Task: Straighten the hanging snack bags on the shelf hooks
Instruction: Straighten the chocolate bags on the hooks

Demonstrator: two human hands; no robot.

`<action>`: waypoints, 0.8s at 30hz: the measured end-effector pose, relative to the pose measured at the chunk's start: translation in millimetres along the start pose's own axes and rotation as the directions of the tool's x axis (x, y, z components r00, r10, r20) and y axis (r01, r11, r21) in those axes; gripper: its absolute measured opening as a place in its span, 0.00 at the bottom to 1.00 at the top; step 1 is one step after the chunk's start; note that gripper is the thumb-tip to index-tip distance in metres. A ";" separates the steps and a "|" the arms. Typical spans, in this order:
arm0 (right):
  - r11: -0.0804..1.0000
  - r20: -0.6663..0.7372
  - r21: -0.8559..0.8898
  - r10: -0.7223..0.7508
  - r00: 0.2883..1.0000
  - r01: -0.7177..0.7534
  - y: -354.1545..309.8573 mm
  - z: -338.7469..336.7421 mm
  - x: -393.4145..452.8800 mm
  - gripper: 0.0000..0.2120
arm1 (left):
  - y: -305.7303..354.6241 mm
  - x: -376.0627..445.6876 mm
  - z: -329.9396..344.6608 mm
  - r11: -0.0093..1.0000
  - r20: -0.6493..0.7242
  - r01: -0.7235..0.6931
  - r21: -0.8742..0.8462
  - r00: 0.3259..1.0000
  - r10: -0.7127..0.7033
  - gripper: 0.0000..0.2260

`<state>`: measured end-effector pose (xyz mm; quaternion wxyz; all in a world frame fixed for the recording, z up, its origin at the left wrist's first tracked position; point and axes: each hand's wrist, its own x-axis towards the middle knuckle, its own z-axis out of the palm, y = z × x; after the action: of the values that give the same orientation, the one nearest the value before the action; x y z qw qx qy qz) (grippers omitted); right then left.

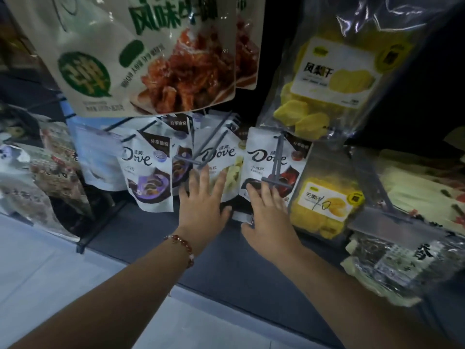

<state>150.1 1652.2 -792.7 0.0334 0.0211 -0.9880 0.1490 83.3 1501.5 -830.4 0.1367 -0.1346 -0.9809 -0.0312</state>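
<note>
Three Dove pouches hang in a row on grey hooks, long axes vertical, fronts facing out. Left hand (pixel 201 197), fingers straight and spread, presses flat on the middle Dove bag (pixel 221 159). Right hand (pixel 269 210), fingers also straight, rests on the bottom of the right Dove bag (pixel 266 157); a hook bar (pixel 276 181) crosses its fingertips. The left Dove bag (pixel 148 170) tilts slightly. Dried mango bag (pixel 327 205) sits just beside, right; a large meat-snack bag (pixel 141 54) overhangs above.

Dim shop aisle, light weak and bluish. Pale tiled floor (pixel 42 278) lower left. Dark grey shelf base (pixel 226 263) runs diagonally across middle. Black back panel (pixel 271 71) behind display, deep shadow upper right. Grey price-tag rail (pixel 382 217) at right.
</note>
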 end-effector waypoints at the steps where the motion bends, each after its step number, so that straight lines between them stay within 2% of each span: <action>1: 1.000 -0.002 0.017 -0.023 1.000 0.023 -6.7 1.5 4.8 0.37 | -1.4 4.4 -0.7 0.999 -0.010 0.033 -0.017 0.999 -0.033 0.39; 7: 0.989 -0.184 0.095 -0.095 0.978 0.114 -41.0 26.0 51.9 0.40 | -14.2 45.3 13.6 0.990 0.049 0.094 -0.106 0.995 -0.089 0.39; 9: 0.987 -0.264 0.074 -0.119 0.957 0.144 -42.7 32.4 63.4 0.41 | -17.4 58.3 15.6 0.988 0.075 0.086 -0.127 0.994 -0.077 0.38; 11: 0.986 -0.304 0.052 -0.138 0.943 0.161 -38.4 37.2 70.1 0.40 | -21.0 67.9 20.4 0.973 0.085 0.065 -0.222 0.995 -0.047 0.37; 14: 0.991 -0.286 0.010 -0.126 0.950 0.135 -29.1 37.5 79.9 0.39 | -20.2 74.6 26.6 0.959 0.069 0.026 -0.283 0.998 -0.006 0.35; 17: 0.994 -0.287 -0.097 -0.084 0.954 0.059 -18.0 32.0 90.8 0.37 | -15.2 80.6 24.5 0.958 0.139 0.023 -0.284 0.990 0.017 0.25; 20: 0.980 -0.287 -0.196 -0.032 0.957 -0.026 -2.6 29.6 90.8 0.37 | -21.4 90.2 33.1 0.937 0.141 0.060 -0.344 0.990 -0.012 0.32; 22: 0.978 -0.268 -0.186 0.042 0.962 -0.094 8.2 29.3 88.1 0.38 | -25.2 93.3 40.2 0.924 0.085 0.086 -0.372 0.995 -0.058 0.37; 24: 0.979 -0.228 -0.161 0.089 0.970 -0.128 15.0 28.2 86.2 0.39 | -22.9 90.9 42.2 0.950 0.065 0.038 -0.311 0.998 -0.019 0.37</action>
<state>61.7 1655.4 -817.8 0.1357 -0.0527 -0.9872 0.0651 -18.2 1506.9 -846.3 0.0831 -0.1411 -0.9693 -0.1836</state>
